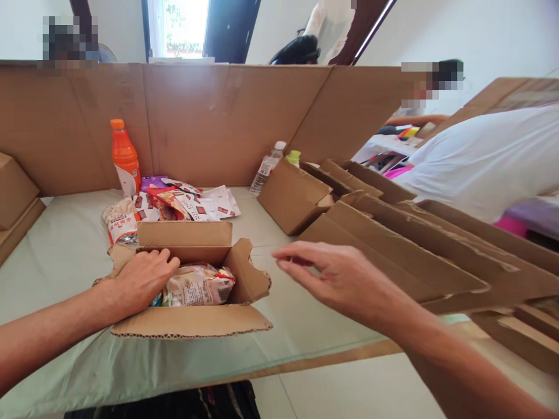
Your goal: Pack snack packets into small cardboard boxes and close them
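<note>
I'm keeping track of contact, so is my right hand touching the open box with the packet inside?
Apart. The head view shows pale cloth between the right hand and the nearest flap of the open box.

Beyond the left hand [146, 278] we see an orange bottle [124, 154] upright before a cardboard wall [236, 116]. Past the right hand [340, 279] we have a clear bottle [265, 169] and, further right, cardboard boxes [393, 256]; behind those, a person in white [484, 154]. Far beyond both hands, a bright window [186, 26].

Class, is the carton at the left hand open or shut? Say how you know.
Open: the carton has its flaps spread apart, and a printed packet shows inside, beside the left hand.
</note>
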Available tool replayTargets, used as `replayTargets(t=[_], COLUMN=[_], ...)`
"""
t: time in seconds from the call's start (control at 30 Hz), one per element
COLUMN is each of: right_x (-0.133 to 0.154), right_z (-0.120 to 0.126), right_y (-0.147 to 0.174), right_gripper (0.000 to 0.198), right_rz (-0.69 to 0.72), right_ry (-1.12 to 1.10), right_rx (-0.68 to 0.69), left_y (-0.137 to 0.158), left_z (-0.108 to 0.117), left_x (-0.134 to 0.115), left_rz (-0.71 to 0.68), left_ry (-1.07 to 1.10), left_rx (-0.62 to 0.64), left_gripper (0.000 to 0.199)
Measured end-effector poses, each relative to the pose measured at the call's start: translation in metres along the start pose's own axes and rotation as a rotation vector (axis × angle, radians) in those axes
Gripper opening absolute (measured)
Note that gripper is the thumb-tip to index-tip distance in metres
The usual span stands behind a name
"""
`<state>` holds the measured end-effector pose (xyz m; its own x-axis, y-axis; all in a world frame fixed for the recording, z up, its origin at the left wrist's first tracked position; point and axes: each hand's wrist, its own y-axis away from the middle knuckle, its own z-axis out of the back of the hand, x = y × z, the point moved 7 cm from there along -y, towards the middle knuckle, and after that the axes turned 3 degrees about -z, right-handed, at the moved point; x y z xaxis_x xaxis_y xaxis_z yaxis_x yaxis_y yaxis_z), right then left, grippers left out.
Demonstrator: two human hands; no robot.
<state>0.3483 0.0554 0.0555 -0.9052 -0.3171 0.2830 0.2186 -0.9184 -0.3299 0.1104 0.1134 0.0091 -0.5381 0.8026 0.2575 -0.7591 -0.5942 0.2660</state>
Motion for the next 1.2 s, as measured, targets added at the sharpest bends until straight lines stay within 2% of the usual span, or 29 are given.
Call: replayTargets(t=[0.1, 0.2, 0.33, 0.43, 0.5, 0.57, 0.63, 0.7, 0.73, 0.77, 0.83, 0.93, 1.0, 1.07, 1.2], right_x=[-0.006, 0.014, 0.037, 0.043, 0.042, 0.041, 0.040, 0.039, 0.038, 0.037, 0.036, 0.035, 0.036, 0.037, 0.036], right_z=[-0.025, -0.047, -0.066, -0.075, -0.077, -0.077, -0.076, -0.074, -0.074, -0.073, -0.072, -0.069, -0.067, -0.067, -0.071], right_y=[0.009, 0.002, -0.012, -0.017, -0.017, -0.015, -0.013, -0.012, -0.011, -0.011, -0.012, -0.011, -0.009, -0.006, -0.003], right_gripper=[0.034, 0.042, 0.031, 0.022, 0.023, 0.023, 0.024, 0.024, 0.023, 0.022, 0.025, 0.029, 0.022, 0.013, 0.017], right_rz=[0.050, 0.207, 0.342, 0.386, 0.390, 0.393, 0.400, 0.399, 0.391, 0.377, 0.336, 0.292, 0.285, 0.284, 0.289], right_ry=[-0.114, -0.145, -0.083, -0.035, -0.035, -0.042, -0.055, -0.066, -0.069, -0.069, -0.060, -0.027, 0.004, 0.018, -0.042], right_rx=[0.078, 0.121, 0.217, 0.285, 0.289, 0.266, 0.236, 0.212, 0.200, 0.190, 0.164, 0.109, 0.053, 0.015, 0.041], left_y=[0.003, -0.001, -0.012, -0.020, -0.019, -0.008, 0.018, 0.059, 0.082, 0.104, 0.133, 0.142, 0.135, 0.124, 0.107], left_z=[0.008, 0.004, -0.014, -0.019, -0.011, 0.007, 0.034, 0.059, 0.062, 0.057, 0.026, -0.028, -0.050, -0.056, -0.045], left_x=[-0.004, -0.005, -0.009, -0.012, -0.011, -0.007, 0.001, 0.018, 0.028, 0.039, 0.043, 0.026, 0.012, 0.004, 0.002], left_rz=[-0.037, -0.073, -0.114, -0.132, -0.141, -0.148, -0.140, -0.042, 0.066, 0.209, 0.336, 0.276, 0.216, 0.165, 0.046], left_ry=[-0.039, -0.057, -0.055, -0.043, -0.031, -0.016, 0.042, 0.170, 0.237, 0.299, 0.394, 0.576, 0.615, 0.550, 0.436], left_rx=[-0.051, -0.058, -0.048, -0.049, -0.052, -0.066, -0.202, -0.516, -0.654, -0.748, -0.751, -0.647, -0.638, -0.661, -0.752], left_gripper=[0.059, 0.052, 0.050, 0.046, 0.047, 0.045, 0.037, 0.034, 0.036, 0.038, 0.047, 0.076, 0.089, 0.085, 0.059])
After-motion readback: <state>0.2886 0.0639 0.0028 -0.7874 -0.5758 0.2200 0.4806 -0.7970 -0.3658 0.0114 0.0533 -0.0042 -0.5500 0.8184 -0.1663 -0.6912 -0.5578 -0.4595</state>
